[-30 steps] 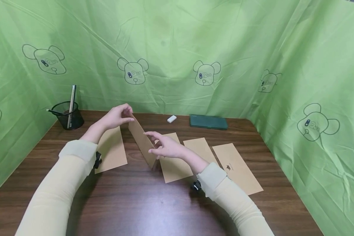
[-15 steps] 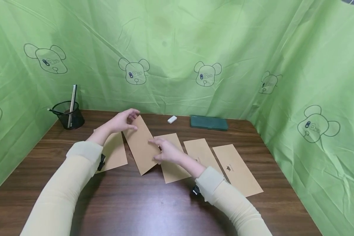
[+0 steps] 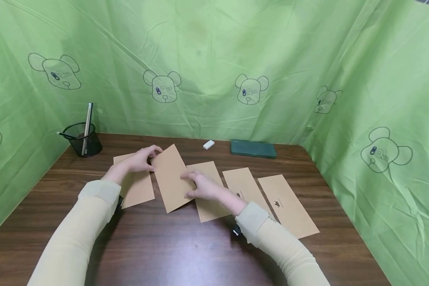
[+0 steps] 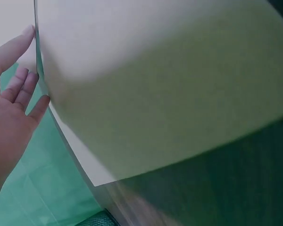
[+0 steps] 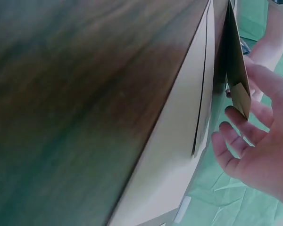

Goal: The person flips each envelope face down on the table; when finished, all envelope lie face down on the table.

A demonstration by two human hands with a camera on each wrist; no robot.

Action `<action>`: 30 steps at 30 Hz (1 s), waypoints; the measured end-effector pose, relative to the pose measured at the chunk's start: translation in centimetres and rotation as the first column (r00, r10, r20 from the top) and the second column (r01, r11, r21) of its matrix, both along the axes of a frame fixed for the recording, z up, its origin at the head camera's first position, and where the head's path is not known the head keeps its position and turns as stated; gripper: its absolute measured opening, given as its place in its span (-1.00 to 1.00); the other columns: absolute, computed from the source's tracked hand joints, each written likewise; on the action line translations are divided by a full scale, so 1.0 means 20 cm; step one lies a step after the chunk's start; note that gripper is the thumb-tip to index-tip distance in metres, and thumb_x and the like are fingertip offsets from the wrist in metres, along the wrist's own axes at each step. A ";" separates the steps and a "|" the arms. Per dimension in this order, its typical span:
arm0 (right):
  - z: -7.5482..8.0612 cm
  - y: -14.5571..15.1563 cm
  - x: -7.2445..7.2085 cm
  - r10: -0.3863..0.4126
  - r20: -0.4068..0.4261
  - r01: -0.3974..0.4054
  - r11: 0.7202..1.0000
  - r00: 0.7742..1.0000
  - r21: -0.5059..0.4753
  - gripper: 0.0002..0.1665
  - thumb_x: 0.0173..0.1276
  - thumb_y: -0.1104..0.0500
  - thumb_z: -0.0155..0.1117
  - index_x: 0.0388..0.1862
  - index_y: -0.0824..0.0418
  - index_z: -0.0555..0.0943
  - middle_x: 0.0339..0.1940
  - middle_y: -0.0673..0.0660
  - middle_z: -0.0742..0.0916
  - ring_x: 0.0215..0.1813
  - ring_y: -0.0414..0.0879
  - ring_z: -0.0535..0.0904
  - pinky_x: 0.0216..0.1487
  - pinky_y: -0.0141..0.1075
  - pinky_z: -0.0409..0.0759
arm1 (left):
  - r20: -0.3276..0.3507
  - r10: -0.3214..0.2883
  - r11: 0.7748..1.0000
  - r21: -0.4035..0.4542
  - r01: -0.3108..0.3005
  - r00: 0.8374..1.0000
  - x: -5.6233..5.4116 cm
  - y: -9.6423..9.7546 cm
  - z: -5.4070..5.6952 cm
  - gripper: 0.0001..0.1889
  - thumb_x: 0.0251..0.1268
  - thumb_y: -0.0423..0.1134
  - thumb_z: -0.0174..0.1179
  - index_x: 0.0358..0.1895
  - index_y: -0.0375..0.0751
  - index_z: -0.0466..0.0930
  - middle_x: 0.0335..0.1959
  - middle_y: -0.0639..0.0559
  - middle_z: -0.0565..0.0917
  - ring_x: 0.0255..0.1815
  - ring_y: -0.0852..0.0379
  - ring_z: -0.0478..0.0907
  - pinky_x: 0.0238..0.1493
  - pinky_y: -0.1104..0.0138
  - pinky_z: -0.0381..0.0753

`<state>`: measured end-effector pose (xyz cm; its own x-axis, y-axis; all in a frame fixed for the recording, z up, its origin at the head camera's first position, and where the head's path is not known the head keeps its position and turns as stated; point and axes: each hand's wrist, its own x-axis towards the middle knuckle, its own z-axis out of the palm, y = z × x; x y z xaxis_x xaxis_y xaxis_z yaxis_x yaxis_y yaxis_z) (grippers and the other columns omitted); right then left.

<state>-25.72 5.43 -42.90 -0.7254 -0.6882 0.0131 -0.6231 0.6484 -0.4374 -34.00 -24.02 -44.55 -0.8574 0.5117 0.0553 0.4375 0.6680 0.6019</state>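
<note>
A plain brown envelope point(image 3: 171, 178) is tilted, its top leaning to the right, between my two hands in the head view. My left hand point(image 3: 139, 161) touches its left edge near the upper corner, thumb and fingers spread apart. At the opposite long edge, my right hand point(image 3: 205, 186) pinches the envelope. The right wrist view has this envelope point(image 5: 240, 89) almost edge-on, held by the curled right hand point(image 5: 264, 132). Below my left wrist lies another brown envelope point(image 3: 139, 188); in the left wrist view, the left hand's fingers point(image 4: 26, 94) look fairly straight.
To the right, three more envelopes lie in a row: one under my right hand point(image 3: 207, 169), a middle one point(image 3: 244, 178) and a far-right one point(image 3: 289, 210) with a small dark crown print. Behind are a white eraser point(image 3: 208, 144), a green case point(image 3: 253, 148) and a mesh pen cup point(image 3: 84, 143).
The envelope has turned from nearly edge-on to showing its broad face, and is lower. My left hand has loosened its grip and come down along the left edge; my right hand has shifted slightly.
</note>
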 end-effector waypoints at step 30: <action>-0.03 0.01 0.02 0.086 -0.084 -0.064 0.971 0.993 0.232 -0.14 0.01 -0.33 0.38 0.33 -0.25 0.37 0.19 0.06 0.42 0.11 -0.06 0.27 0.02 -0.21 0.33 | -0.104 -0.041 0.988 -0.150 0.025 0.994 0.03 -0.01 -0.01 -0.59 0.11 -0.35 0.31 0.09 -0.25 0.56 0.05 -0.29 0.47 0.13 -0.27 0.28 0.18 -0.14 0.24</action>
